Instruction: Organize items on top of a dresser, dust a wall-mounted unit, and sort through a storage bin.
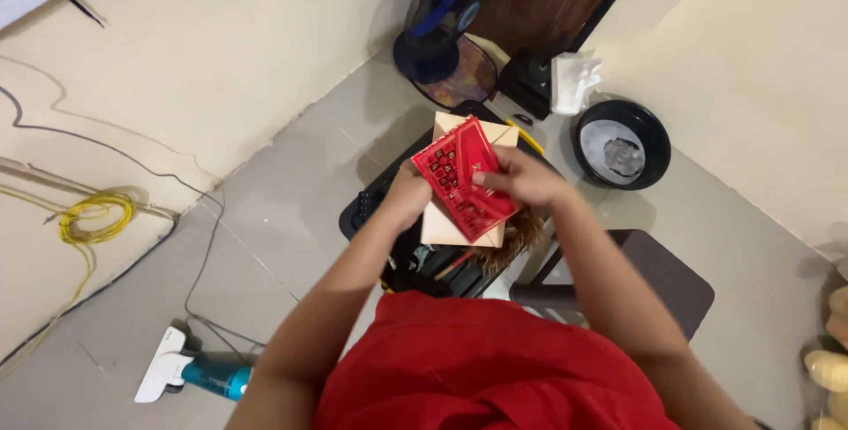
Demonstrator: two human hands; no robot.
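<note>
Your right hand [521, 176] pinches the red card [465, 178] by its upper edge, angling its face up toward you, while your left hand [405, 200] grasps the tan envelope [446, 222] behind it as backing. Both hang above the black crate [371, 205] on the floor [291, 192].

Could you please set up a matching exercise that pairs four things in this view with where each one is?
Things:
1. red card
2. black bowl
3. yellow cable coil
4. teal and white vacuum

Places:
A. on the floor at lower left, near the person's elbow
B. against the wall at far left
C. held between the left hand and right hand, over a beige envelope
D. on the floor to the upper right of the hands

Pairs: 1-C, 2-D, 3-B, 4-A
</note>
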